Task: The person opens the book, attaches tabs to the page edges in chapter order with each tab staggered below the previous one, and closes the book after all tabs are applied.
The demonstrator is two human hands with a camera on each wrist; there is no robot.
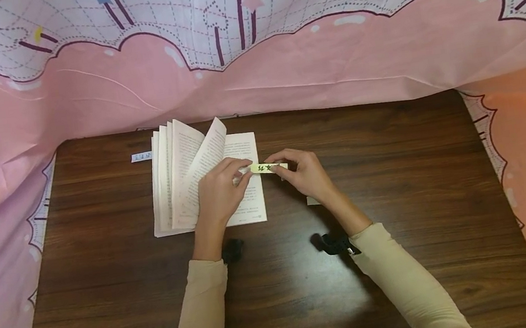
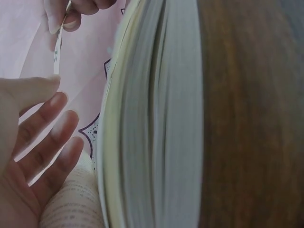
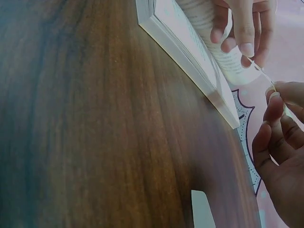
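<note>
A narrow yellow paper strip (image 1: pixel 262 168) with black handwriting is stretched between both hands over the right page of an open book (image 1: pixel 249 210). My left hand (image 1: pixel 221 189) pinches its left end between thumb and fingertips. At the other end, my right hand (image 1: pixel 305 172) pinches it the same way, just past the book's right edge. In the left wrist view the strip (image 2: pixel 57 54) shows nearly edge-on. The right wrist view has the left hand (image 3: pixel 244 31) and right hand (image 3: pixel 282 147) holding it above the table, beside the book's page edges (image 3: pixel 190 61).
Several loose pages (image 1: pixel 205 149) stand fanned up on the book's left side. A pale tab with writing (image 1: pixel 141 156) sticks out past its left edge. Partly hidden under the right wrist, a pale flat piece (image 3: pixel 203 209) lies on the brown wooden table (image 1: pixel 396 179). Pink patterned cloth (image 1: pixel 306 79) hangs around it.
</note>
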